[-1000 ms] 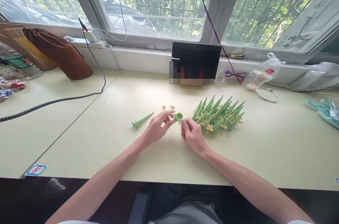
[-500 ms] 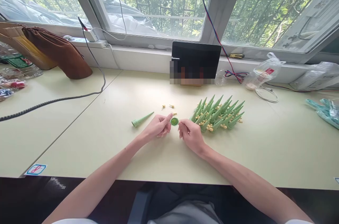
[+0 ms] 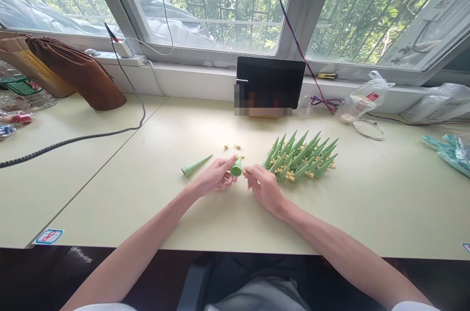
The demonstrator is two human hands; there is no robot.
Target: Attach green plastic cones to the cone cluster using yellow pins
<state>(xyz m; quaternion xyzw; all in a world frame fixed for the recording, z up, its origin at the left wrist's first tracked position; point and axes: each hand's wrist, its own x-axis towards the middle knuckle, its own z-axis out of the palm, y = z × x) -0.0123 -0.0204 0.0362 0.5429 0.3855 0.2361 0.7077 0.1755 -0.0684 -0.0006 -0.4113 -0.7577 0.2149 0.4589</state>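
Observation:
My left hand [image 3: 215, 177] is closed round a short green plastic cone [image 3: 237, 168], its wide end toward me and its tip pointing away. My right hand [image 3: 261, 183] sits just right of the cone, fingers pinched on a tiny yellowish piece at the cone's side that I can barely make out. A pile of several green cones with yellow fittings [image 3: 301, 158] lies to the right of my hands. One lone green cone [image 3: 195, 166] lies on the table to the left. Two small yellow parts [image 3: 231, 147] lie beyond my fingers.
A dark tablet [image 3: 270, 82] leans on the window sill ahead. A black cable [image 3: 73, 141] runs across the left table, near a brown bag [image 3: 79, 72]. Plastic bags [image 3: 362, 100] and teal items [image 3: 450, 150] sit at the right. The table's front edge [image 3: 235, 250] is near my body.
My left hand has turned the cone from open end facing me to tip pointing up and away. My right hand has moved slightly left, closer to it.

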